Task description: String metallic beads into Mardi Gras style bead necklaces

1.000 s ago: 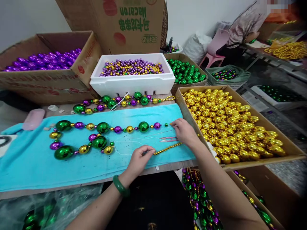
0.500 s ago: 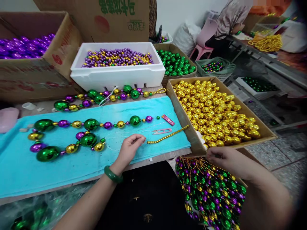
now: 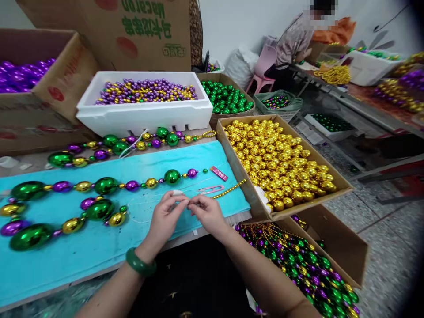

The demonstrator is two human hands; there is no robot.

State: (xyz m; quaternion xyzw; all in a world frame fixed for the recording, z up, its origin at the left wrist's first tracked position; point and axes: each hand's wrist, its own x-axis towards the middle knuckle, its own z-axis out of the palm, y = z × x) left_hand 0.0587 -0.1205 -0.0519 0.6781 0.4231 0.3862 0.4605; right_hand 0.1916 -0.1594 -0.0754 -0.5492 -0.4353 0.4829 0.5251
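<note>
Over the near part of the blue cloth (image 3: 69,269), my left hand (image 3: 168,215) and my right hand (image 3: 208,214) meet with fingertips pinched together. What lies between the fingertips is too small to make out. A thin white thread (image 3: 137,219) loops from the bead necklace (image 3: 106,186) towards my left hand. This necklace of green, purple and gold beads lies in a bend on the cloth. A short strand of small gold beads (image 3: 232,189) runs from behind my right hand to the carton. Pink thread snips (image 3: 212,190) and a small red packet (image 3: 219,173) lie just beyond.
An open carton of gold beads (image 3: 342,191) stands on the right. Behind the cloth are a white foam box (image 3: 142,117), a finished-looking bead strand (image 3: 101,154) and a carton of purple beads (image 3: 62,88). Necklaces (image 3: 308,269) fill a lower box. A person (image 3: 293,42) sits farther back.
My right hand has moved left from the carton's near corner to meet my left hand at the fingertips. The view has shifted right, so things appear farther left.
</note>
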